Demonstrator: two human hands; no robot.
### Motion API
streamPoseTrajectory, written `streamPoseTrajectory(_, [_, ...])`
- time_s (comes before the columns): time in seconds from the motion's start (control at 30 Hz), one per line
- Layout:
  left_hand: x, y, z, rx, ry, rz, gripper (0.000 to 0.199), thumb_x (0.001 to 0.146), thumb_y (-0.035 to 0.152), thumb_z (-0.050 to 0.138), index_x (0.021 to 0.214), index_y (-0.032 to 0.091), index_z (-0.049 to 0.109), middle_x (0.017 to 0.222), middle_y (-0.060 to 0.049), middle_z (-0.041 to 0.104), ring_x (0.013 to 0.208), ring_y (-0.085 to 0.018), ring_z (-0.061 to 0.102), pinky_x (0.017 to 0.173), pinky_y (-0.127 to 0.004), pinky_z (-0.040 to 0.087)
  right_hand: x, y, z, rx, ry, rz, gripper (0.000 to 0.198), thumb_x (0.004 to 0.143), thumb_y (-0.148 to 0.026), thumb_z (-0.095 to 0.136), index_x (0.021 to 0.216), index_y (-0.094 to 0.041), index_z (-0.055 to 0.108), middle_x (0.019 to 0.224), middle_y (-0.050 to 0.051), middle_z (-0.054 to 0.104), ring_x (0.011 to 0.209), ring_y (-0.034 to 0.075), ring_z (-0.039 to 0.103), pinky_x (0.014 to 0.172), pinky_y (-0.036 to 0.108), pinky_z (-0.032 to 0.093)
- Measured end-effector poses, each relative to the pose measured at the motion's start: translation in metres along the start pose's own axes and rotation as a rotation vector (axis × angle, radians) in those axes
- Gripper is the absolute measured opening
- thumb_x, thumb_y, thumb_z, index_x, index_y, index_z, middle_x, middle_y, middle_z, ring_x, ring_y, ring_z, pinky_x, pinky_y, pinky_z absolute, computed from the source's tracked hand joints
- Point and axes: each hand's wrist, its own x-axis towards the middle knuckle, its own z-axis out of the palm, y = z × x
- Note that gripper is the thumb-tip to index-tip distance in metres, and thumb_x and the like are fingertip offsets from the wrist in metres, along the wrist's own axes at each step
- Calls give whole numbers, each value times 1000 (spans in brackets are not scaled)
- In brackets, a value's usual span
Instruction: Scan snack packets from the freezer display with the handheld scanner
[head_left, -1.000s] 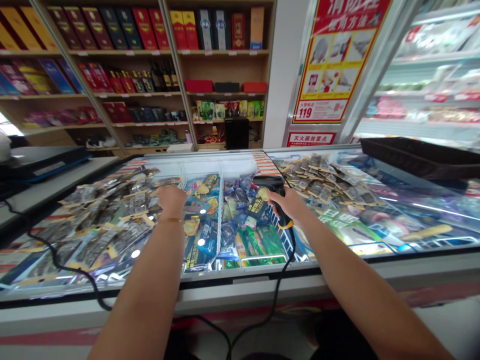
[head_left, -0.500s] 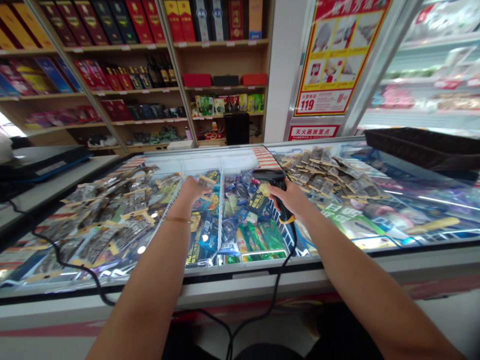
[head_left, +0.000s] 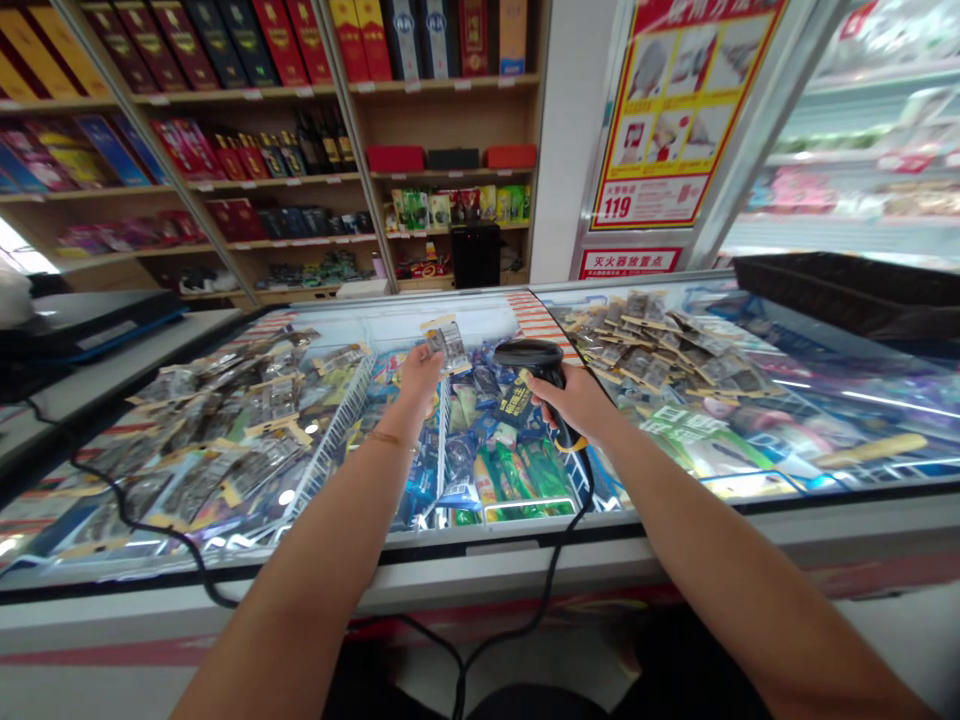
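My left hand (head_left: pixel 421 377) pinches a small clear packet (head_left: pixel 450 345) with a tan strip and dark contents, raised above the freezer's middle. A black barcode scanner (head_left: pixel 531 356) is gripped by its handle in my right hand (head_left: pixel 570 400), its head pointing left toward the packet. From the handle a black cable (head_left: pixel 555 565) runs down over the freezer's front edge. Similar packets lie in one pile (head_left: pixel 262 400) left of my left hand and another pile (head_left: pixel 652 345) right of the scanner. Below both hands, wire baskets hold blue and green ice-cream wrappers (head_left: pixel 517 470).
The chest freezer's front rim (head_left: pixel 480 550) crosses in front of me. A black tray (head_left: pixel 847 295) sits on the freezer at right. Shelves (head_left: pixel 450 88) of boxes and bottles stand behind, beside a red and yellow poster (head_left: pixel 686 120). A dark flat device (head_left: pixel 97 325) lies at left.
My left hand has moved right and up, bringing the packet closer to the scanner. The scanner has tilted slightly, staying in nearly the same place in my right hand.
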Motion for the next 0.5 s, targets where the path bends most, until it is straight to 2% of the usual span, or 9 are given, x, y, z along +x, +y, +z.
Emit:
streamPoseTrajectory(0.17, [-1, 3, -4, -124, -46, -121, 29, 72, 19, 75, 92, 22, 54, 84, 0, 72, 85, -16, 73, 86, -37, 62, -7, -7, 2, -92, -16, -17, 25, 88, -33, 75, 77, -22, 56, 56, 0, 64, 40, 13, 54, 42, 25, 41])
streamPoseTrajectory(0.5, [-3, 4, -2, -98, -27, -111, 25, 69, 17, 73, 90, 21, 58, 75, 1, 71, 75, -14, 70, 83, -35, 61, -10, -12, 2, -176, -5, -29, 26, 89, -32, 76, 77, -22, 55, 54, 0, 63, 40, 14, 55, 44, 26, 41])
